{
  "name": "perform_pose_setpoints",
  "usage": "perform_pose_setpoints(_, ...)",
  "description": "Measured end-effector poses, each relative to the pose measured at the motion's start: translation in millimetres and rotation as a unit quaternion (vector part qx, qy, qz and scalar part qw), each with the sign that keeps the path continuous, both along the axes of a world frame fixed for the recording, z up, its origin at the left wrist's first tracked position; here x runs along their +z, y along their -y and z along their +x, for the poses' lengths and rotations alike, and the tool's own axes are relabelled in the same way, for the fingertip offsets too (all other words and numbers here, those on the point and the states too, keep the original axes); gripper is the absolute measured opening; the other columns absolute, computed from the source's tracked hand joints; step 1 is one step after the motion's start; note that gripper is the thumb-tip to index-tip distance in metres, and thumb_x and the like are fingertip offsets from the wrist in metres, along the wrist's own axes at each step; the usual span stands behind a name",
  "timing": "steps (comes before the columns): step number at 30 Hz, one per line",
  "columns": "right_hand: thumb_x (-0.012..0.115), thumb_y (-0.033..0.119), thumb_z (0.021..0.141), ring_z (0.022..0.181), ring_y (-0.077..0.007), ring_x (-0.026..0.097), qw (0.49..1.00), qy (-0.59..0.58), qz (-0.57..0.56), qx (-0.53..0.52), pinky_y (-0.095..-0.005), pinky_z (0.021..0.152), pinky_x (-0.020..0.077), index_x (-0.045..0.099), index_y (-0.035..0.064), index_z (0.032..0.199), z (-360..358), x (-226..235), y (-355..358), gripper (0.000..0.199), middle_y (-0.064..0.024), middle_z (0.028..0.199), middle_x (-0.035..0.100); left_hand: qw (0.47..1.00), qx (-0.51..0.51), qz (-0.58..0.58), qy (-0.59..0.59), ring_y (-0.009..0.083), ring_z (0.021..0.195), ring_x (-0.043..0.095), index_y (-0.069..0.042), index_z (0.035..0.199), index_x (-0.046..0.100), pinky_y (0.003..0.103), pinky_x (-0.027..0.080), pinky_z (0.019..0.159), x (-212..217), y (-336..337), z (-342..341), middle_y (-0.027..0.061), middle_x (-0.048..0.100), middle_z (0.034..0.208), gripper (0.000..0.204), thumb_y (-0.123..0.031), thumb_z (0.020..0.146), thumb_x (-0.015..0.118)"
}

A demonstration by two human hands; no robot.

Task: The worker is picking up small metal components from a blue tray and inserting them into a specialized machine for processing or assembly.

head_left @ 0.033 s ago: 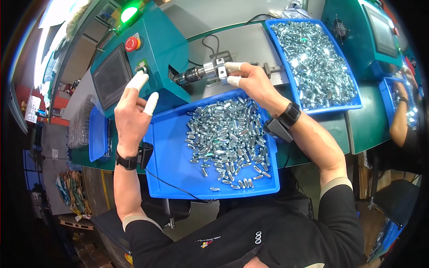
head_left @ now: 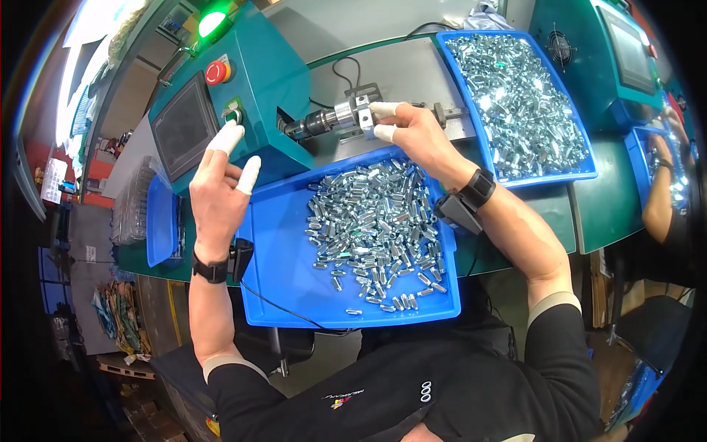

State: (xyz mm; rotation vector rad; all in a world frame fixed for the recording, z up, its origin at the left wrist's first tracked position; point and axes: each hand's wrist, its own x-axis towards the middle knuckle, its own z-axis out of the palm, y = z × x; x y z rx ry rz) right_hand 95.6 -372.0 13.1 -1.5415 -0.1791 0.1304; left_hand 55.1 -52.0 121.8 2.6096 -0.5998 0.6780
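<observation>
My left hand (head_left: 219,193) is raised beside the teal machine (head_left: 266,70), its fingers stretched out and the thumb apart, holding nothing. White finger covers are on its fingertips and thumb. Just past the fingertips is a round push button (head_left: 233,116) on the machine's panel. My right hand (head_left: 428,141), also with white covers on thumb and forefinger, grips the right side of a metal block (head_left: 364,118) at the end of the machine's spindle (head_left: 318,124). Whether a small part sits between those fingertips is hidden. Below both hands, a blue tray (head_left: 276,295) holds many hex metal pieces (head_left: 375,214).
A second blue tray (head_left: 508,177) full of similar pieces stands at the right. A red emergency stop (head_left: 216,71), a dark screen (head_left: 184,125) and a lit green lamp (head_left: 213,24) are on the machine. Another person's arm (head_left: 660,188) reaches into a tray at the far right.
My left hand has drawn back slightly from the push button, downward. My right hand stays at the metal block.
</observation>
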Motion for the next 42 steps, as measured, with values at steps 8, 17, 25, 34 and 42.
perform_pose_setpoints(8, 0.072, 0.010, 0.098, 0.113, -0.0172, 0.067, 0.998, 0.042, 0.001, -0.047, -0.0320, 0.101, 0.0510, 0.063, 0.0015, 0.148, 1, -12, -5, 0.052, -0.0118, 0.126, 0.074, 0.999, 0.004, -0.031, 0.011, 0.0102, 0.064, 0.064, -0.005, 0.137, 0.069, 0.026, 0.058, 0.063, -9, -8, -28, 0.0134, 0.067, 0.146, 0.050, -0.003, 0.089, 0.083)
perform_pose_setpoints(17, 0.073, 0.009, 0.097, 0.113, -0.0185, 0.067, 1.000, -0.005, 0.007, -0.008, -0.0330, 0.101, 0.0518, 0.063, 0.0041, 0.149, 4, -7, 0, 0.053, -0.0118, 0.124, 0.074, 0.999, 0.007, -0.033, 0.031, 0.0100, 0.064, 0.064, -0.005, 0.138, 0.069, 0.026, 0.056, 0.061, 3, 6, -10, 0.0127, 0.067, 0.147, 0.050, -0.004, 0.090, 0.082)
perform_pose_setpoints(25, 0.078, 0.014, 0.092, 0.094, -0.0179, 0.066, 0.996, 0.067, -0.021, -0.046, -0.0322, 0.085, 0.0535, 0.071, 0.0054, 0.140, 8, -21, -4, 0.049, -0.0140, 0.114, 0.073, 0.999, 0.017, 0.022, 0.028, 0.0092, 0.060, 0.063, -0.004, 0.136, 0.070, 0.026, 0.055, 0.059, -4, 7, 9, 0.0121, 0.067, 0.147, 0.046, -0.005, 0.091, 0.082)
perform_pose_setpoints(34, 0.073, 0.011, 0.097, 0.109, -0.0162, 0.066, 0.998, 0.035, -0.037, -0.025, -0.0310, 0.096, 0.0517, 0.066, 0.0052, 0.146, 9, -19, -1, 0.050, -0.0107, 0.121, 0.074, 0.999, 0.012, 0.022, 0.029, 0.0092, 0.060, 0.062, -0.003, 0.134, 0.070, 0.025, 0.055, 0.058, -3, 8, 3, 0.0128, 0.067, 0.148, 0.045, -0.005, 0.091, 0.082)
perform_pose_setpoints(42, 0.073, 0.011, 0.096, 0.097, -0.0156, 0.066, 0.997, 0.031, 0.051, -0.042, -0.0294, 0.087, 0.0526, 0.069, 0.0019, 0.141, 9, -27, -2, 0.047, -0.0106, 0.117, 0.072, 0.999, 0.034, -0.014, 0.001, 0.0093, 0.060, 0.061, -0.003, 0.136, 0.069, 0.024, 0.055, 0.057, -16, -5, -38, 0.0137, 0.066, 0.148, 0.047, -0.005, 0.090, 0.082)
